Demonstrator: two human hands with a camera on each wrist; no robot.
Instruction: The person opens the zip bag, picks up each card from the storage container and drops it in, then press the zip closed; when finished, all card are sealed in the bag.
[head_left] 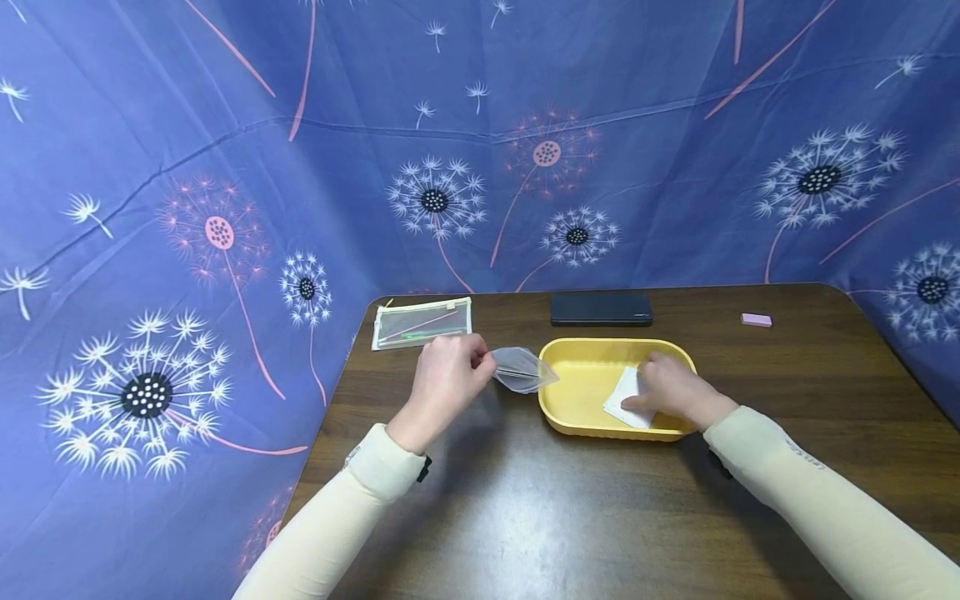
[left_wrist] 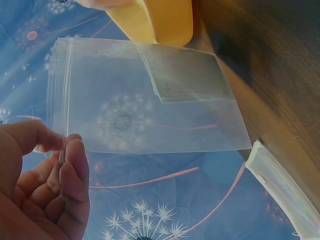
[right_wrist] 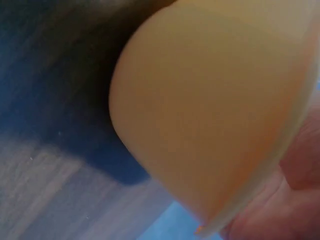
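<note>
My left hand [head_left: 452, 371] pinches a clear zip bag [left_wrist: 115, 90] by its edge, thumb against fingers. Through the film, a few thin pale sheets [left_wrist: 192, 77] show in one corner of the bag. The bag hangs just left of a yellow basket [head_left: 566, 417], its tip overlapping the rim in the head view. Inside the basket's right half, my right hand [head_left: 671, 390] grips small white paper pieces [head_left: 621, 398], thumb near their lower edge and fingers curled over the right side. The right wrist view shows mostly the basket's outer wall [right_wrist: 200, 115], hiding those fingertips.
A flat zip pouch [head_left: 405, 327] with thin coloured sticks inside lies at the table's back left. Behind the basket is a dark flat case [head_left: 602, 309]. A small pink block [head_left: 756, 320] sits at the back right. Patterned blue cloth [head_left: 510, 167] hangs behind the wooden table [head_left: 525, 517].
</note>
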